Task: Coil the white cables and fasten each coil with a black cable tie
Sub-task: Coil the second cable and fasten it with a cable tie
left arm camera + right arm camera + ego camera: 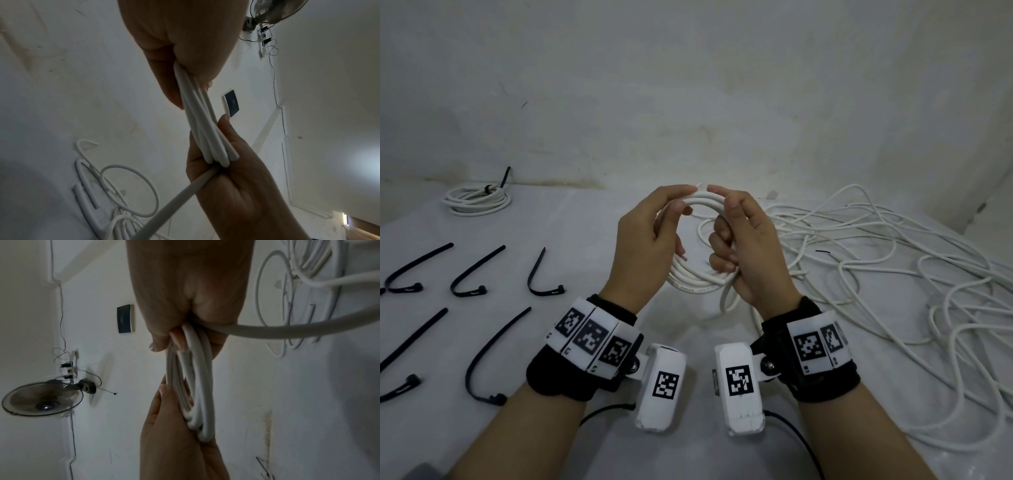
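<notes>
Both hands (pixel 650 236) (pixel 748 246) cover coil (pixel 697 277) sides; ties unobscured.

Nothing here can be read as words. The white coil (pixel 700 277) carries a line of small grey print along its lowest loop, too fine and blurred to make out. The wrist bands (pixel 592 337) and the white camera housings (pixel 739 380) bear black-and-white square code patterns, with tiny marks at their edges that stay illegible.
</notes>
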Demonstrator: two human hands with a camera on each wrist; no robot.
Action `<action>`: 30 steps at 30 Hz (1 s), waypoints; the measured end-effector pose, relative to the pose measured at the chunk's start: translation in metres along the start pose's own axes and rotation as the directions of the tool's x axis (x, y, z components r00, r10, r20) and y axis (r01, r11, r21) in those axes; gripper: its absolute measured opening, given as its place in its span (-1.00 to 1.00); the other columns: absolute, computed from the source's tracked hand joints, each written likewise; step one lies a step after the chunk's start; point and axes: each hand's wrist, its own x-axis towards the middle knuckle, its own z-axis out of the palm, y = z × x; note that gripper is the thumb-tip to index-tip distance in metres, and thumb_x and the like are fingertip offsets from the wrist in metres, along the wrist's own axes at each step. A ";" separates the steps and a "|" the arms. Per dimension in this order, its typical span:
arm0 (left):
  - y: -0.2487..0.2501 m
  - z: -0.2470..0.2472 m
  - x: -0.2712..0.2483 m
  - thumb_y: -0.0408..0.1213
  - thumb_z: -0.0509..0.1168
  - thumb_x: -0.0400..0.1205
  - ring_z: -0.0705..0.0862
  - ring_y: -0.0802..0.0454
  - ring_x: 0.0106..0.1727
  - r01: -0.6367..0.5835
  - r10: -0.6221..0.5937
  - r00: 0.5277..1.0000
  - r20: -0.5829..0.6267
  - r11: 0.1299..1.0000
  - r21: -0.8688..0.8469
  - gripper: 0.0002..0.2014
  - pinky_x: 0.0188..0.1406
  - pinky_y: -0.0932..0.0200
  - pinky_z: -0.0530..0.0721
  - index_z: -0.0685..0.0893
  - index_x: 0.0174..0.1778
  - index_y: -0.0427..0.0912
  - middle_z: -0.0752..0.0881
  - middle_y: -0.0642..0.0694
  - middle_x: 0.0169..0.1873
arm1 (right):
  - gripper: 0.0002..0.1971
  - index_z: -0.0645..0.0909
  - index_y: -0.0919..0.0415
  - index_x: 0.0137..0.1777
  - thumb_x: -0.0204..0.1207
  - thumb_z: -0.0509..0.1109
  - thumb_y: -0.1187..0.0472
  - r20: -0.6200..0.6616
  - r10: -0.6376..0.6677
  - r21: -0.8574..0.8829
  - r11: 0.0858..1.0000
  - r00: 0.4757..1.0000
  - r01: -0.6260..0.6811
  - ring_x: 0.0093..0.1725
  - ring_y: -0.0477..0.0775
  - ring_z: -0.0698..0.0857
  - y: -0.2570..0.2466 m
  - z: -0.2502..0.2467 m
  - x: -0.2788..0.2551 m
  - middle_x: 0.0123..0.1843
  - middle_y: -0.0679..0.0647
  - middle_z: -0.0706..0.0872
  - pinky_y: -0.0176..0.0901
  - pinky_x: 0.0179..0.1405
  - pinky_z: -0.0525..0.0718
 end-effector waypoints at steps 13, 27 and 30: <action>0.012 0.012 -0.002 0.22 -0.18 0.68 0.36 0.13 -0.67 0.396 -0.413 0.890 0.196 0.481 -0.783 -0.42 -0.65 0.33 0.40 0.62 0.07 -0.09 0.45 -0.04 -0.57 | -0.69 0.63 0.12 0.17 0.76 0.05 0.10 -0.076 -0.015 0.160 0.987 0.997 0.027 -0.62 -0.15 0.14 0.003 0.010 -0.002 -0.43 0.05 0.14 -0.41 -0.68 0.19; 0.004 -0.004 0.005 -0.01 0.26 0.56 0.23 0.18 -0.74 0.334 -0.426 0.902 0.072 0.581 -0.742 -0.72 -0.79 0.43 0.20 0.56 -0.41 -0.07 0.37 0.00 -0.62 | -0.66 0.47 0.20 0.25 0.59 0.16 0.03 0.089 -0.020 0.083 0.996 0.996 0.013 -0.58 -0.07 0.33 0.011 0.016 -0.007 -0.31 0.14 0.42 -0.20 -0.52 0.60; 0.006 -0.004 0.004 -0.18 0.27 0.46 0.32 0.14 -0.65 0.303 -0.335 0.939 0.073 0.713 -0.632 -0.82 -0.71 0.37 0.34 0.56 -0.03 -0.04 0.44 -0.05 -0.50 | -0.77 0.50 0.19 0.17 0.67 0.12 0.10 0.027 -0.054 0.039 0.998 0.998 0.053 -0.61 -0.10 0.25 0.009 0.015 -0.006 -0.38 0.11 0.33 -0.27 -0.61 0.45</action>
